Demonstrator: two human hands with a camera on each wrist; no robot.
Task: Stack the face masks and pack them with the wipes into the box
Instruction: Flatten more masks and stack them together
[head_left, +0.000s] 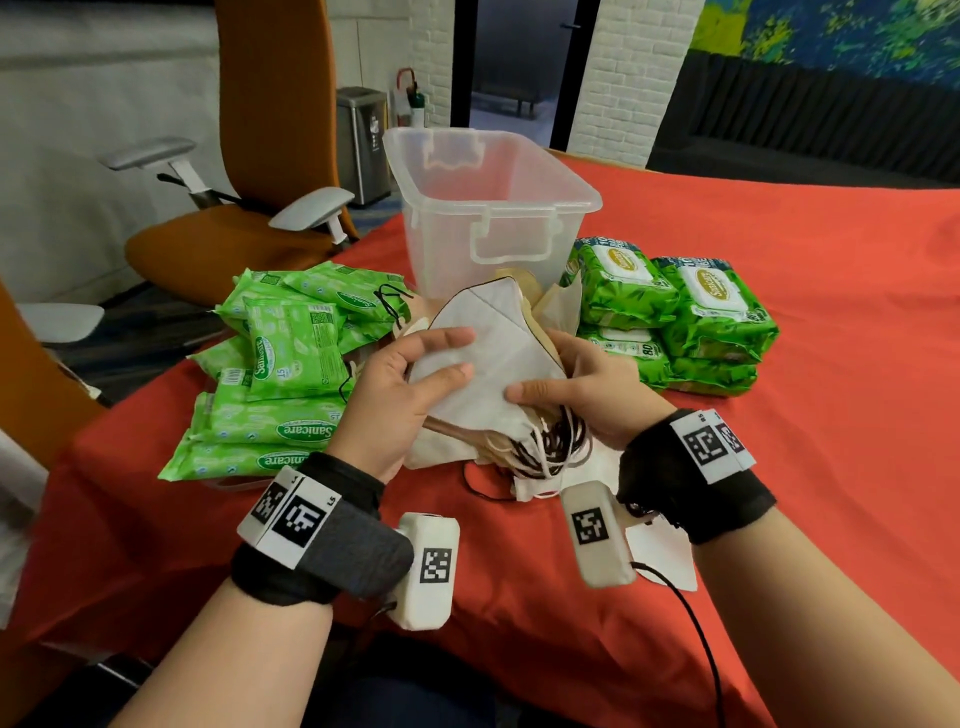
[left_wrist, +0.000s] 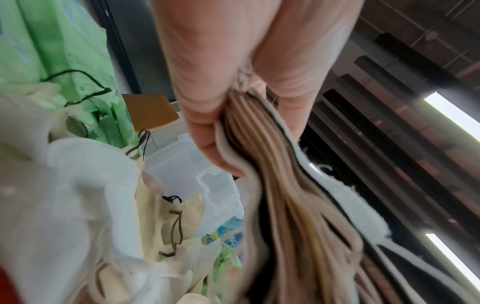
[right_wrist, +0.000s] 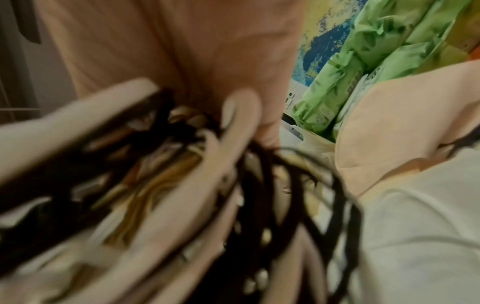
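Note:
A stack of folded face masks (head_left: 496, 353), white on top with beige and dark ones under it, is held above the red tablecloth (head_left: 779, 467) by both hands. My left hand (head_left: 410, 384) grips its left edge, thumb on top. My right hand (head_left: 582, 384) grips the right edge where the ear loops (head_left: 550, 441) bunch. In the left wrist view the mask stack (left_wrist: 293, 205) shows edge-on between thumb and fingers. The clear plastic box (head_left: 488, 208) stands open just behind. Small green wipe packs (head_left: 280, 374) lie to the left, large wipe packs (head_left: 675, 312) to the right.
More loose masks (head_left: 550, 478) lie on the cloth under my hands and against the box. An orange office chair (head_left: 260, 171) stands off the table's left corner. A steel bin (head_left: 363, 140) is on the floor behind. The table's near right part is bare cloth.

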